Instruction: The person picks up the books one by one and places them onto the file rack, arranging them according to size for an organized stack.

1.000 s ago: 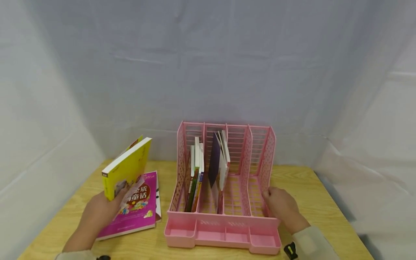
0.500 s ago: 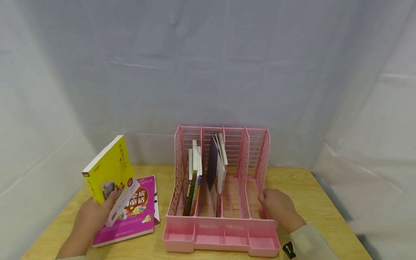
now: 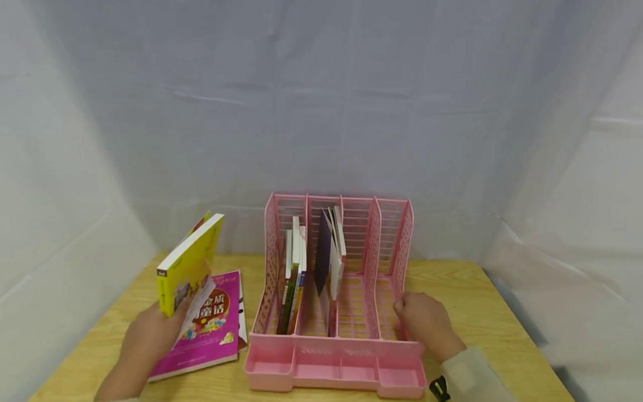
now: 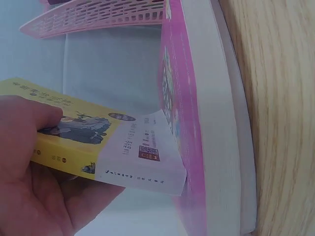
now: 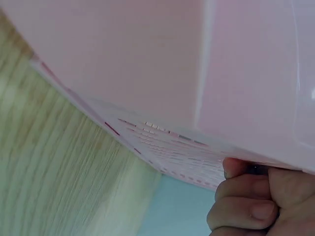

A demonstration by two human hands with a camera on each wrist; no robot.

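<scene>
My left hand (image 3: 153, 335) grips a thick yellow book (image 3: 193, 265) tilted upright, thumb on its illustrated cover. In the left wrist view the book's white lower band (image 4: 142, 152) reaches the magenta book (image 4: 182, 118). That magenta book (image 3: 211, 335) lies flat on the table, on top of another book whose white edge (image 3: 243, 324) shows. On the right, my right hand (image 3: 427, 321) holds the right side wall of a pink desk organizer (image 3: 336, 346); the right wrist view shows its curled fingers (image 5: 241, 211) at the wall's edge.
Several thin books (image 3: 293, 279) stand in the organizer's leftmost slot. More books (image 3: 331, 257), one with a dark purple cover, lean in the second slot. Small trays (image 3: 359, 368) run along its front. The wooden table (image 3: 467, 301) ends near a hanging pale sheet (image 3: 321, 111).
The yellow book turned its cover more toward the camera and swung left, then turned back to nearly its former angle. The right hand keeps its hold on the organizer.
</scene>
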